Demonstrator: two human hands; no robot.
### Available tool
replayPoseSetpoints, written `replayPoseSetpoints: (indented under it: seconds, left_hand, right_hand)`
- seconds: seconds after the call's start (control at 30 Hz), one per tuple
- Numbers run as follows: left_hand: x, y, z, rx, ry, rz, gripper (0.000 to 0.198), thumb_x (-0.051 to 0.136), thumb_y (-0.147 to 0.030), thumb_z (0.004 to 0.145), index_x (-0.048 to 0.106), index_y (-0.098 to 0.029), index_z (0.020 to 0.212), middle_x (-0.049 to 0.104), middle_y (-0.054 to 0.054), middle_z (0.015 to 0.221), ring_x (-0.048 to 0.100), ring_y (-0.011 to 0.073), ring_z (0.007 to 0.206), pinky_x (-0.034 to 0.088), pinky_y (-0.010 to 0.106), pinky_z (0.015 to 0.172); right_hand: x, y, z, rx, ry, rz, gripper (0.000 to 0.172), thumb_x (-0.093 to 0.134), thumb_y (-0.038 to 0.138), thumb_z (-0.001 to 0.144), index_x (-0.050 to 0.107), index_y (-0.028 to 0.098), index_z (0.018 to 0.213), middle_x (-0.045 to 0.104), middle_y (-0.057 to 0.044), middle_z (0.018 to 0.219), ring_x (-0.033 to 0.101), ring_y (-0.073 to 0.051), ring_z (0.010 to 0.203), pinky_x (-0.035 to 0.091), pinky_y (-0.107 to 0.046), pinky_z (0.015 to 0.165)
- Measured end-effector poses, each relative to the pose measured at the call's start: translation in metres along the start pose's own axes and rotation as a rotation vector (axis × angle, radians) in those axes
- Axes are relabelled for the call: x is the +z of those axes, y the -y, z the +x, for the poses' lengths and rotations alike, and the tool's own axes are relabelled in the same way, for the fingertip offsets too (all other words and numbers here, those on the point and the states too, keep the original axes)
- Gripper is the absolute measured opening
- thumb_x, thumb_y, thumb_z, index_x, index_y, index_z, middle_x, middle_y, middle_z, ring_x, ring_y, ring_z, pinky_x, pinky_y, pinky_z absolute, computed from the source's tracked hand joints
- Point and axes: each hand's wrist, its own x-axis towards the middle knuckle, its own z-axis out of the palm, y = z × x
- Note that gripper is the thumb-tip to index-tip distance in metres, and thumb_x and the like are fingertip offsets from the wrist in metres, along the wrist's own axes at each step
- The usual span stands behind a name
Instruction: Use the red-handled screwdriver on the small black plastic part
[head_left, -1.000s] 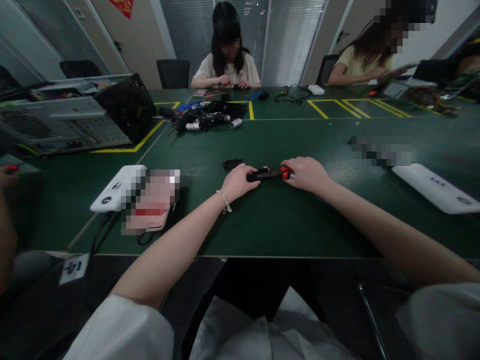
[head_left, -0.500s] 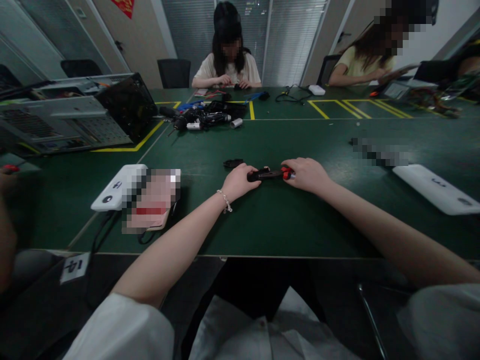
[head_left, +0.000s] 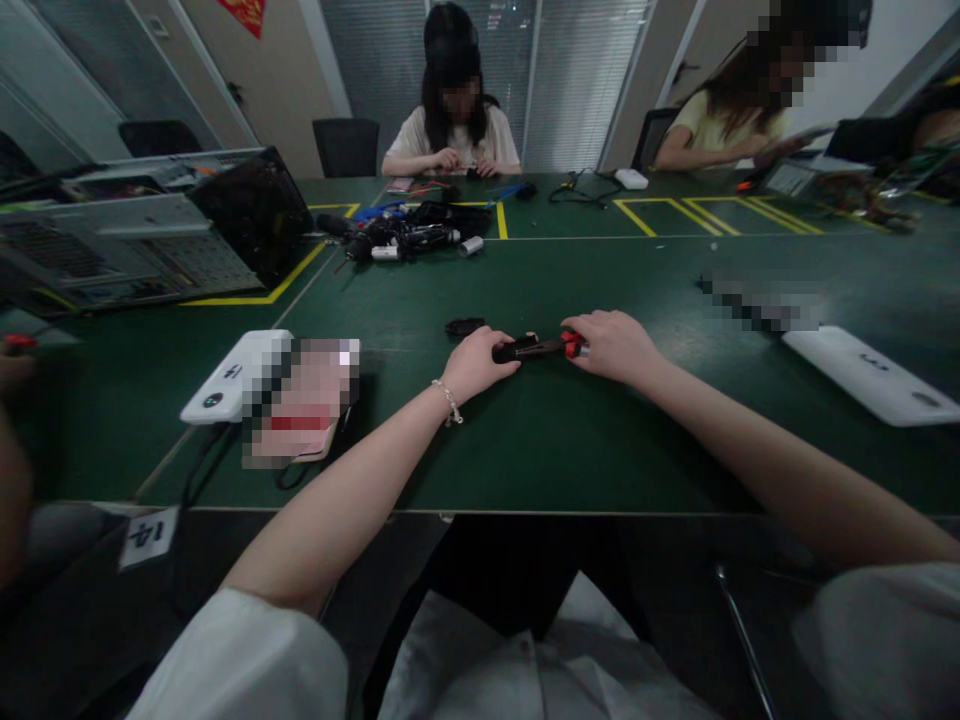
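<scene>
My left hand (head_left: pixel 478 362), with a bracelet at its wrist, is closed on a small black part (head_left: pixel 510 350) above the green table (head_left: pixel 540 450). My right hand (head_left: pixel 613 345) is closed round the red handles of a pair of pliers (head_left: pixel 551 347). The dark jaws point left and meet the black part; whether they grip it is too small to tell. Another small black piece (head_left: pixel 465 326) lies on the table just behind my left hand.
A white power bank (head_left: pixel 238 375) and a phone (head_left: pixel 304 400) lie at the left, another white power bank (head_left: pixel 874 375) at the right. Behind are a computer case (head_left: pixel 142 240) and a pile of black cables and tools (head_left: pixel 412 232). Two people sit across; another hand shows at the left edge.
The view has shifted very slightly. My right hand has moved up a little; both hands keep their holds.
</scene>
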Motion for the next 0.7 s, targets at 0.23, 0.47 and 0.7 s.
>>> replayPoseSetpoints:
  seconds: [0.23, 0.47, 0.7]
  left_hand:
    - [-0.0022, -0.0035, -0.0011, -0.016, 0.013, -0.003, 0.034, 0.065, -0.033, 0.076, 0.067, -0.017, 0.105, 0.061, 0.007, 0.096, 0.06, 0.019, 0.083, 0.048, 0.031, 0.076]
    - [-0.0034, -0.0042, -0.0012, -0.021, 0.014, -0.008, 0.033, 0.065, -0.033, 0.076, 0.067, -0.016, 0.104, 0.061, 0.007, 0.096, 0.059, 0.0192, 0.084, 0.048, 0.032, 0.076]
    - [-0.0033, -0.003, -0.001, -0.015, 0.02, -0.016, 0.034, 0.065, -0.033, 0.076, 0.066, -0.017, 0.106, 0.062, 0.007, 0.098, 0.059, 0.0192, 0.084, 0.048, 0.032, 0.076]
  right_hand:
    - [0.005, -0.0023, 0.0004, 0.034, 0.023, 0.062, 0.044, 0.049, 0.04, 0.08, 0.062, 0.014, 0.113, 0.069, -0.011, 0.099, 0.062, -0.024, 0.088, 0.046, -0.037, 0.077]
    - [0.0011, -0.0006, -0.0003, 0.019, 0.016, 0.036, 0.044, 0.05, 0.04, 0.08, 0.061, 0.013, 0.113, 0.069, -0.013, 0.099, 0.062, -0.025, 0.087, 0.045, -0.038, 0.076]
    - [-0.0004, -0.0006, -0.0005, -0.01, -0.008, 0.01, 0.045, 0.05, 0.038, 0.08, 0.06, 0.01, 0.115, 0.068, -0.015, 0.1, 0.061, -0.026, 0.089, 0.044, -0.038, 0.076]
